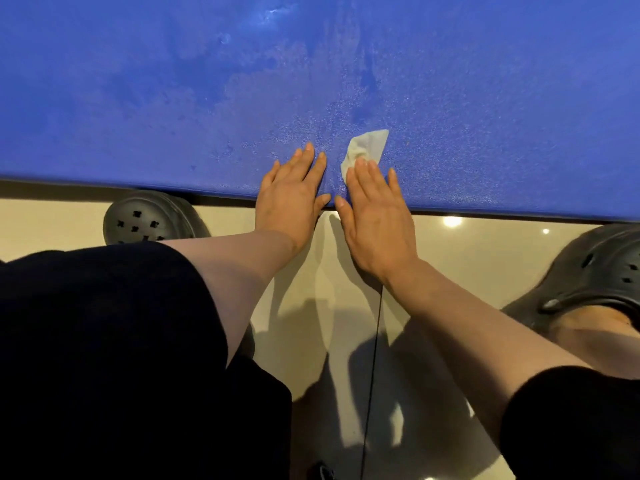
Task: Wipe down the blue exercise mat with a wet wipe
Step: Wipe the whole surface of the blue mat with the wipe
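Wiping in progress at the near edge of the blue exercise mat point(138, 98), which fills the upper half of the frame. My right hand point(375, 220), fingers flat, presses the wet wipe point(369, 147) onto the mat at centre; my left hand point(292, 199), flat, steadies the mat beside it. Next, I judge, a pressed stroke toward the drier right-hand surface.

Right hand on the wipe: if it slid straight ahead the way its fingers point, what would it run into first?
Nothing, it seems: the right hand presses the wet wipe flat, and beyond lies only bare blue mat up to the picture's edge.
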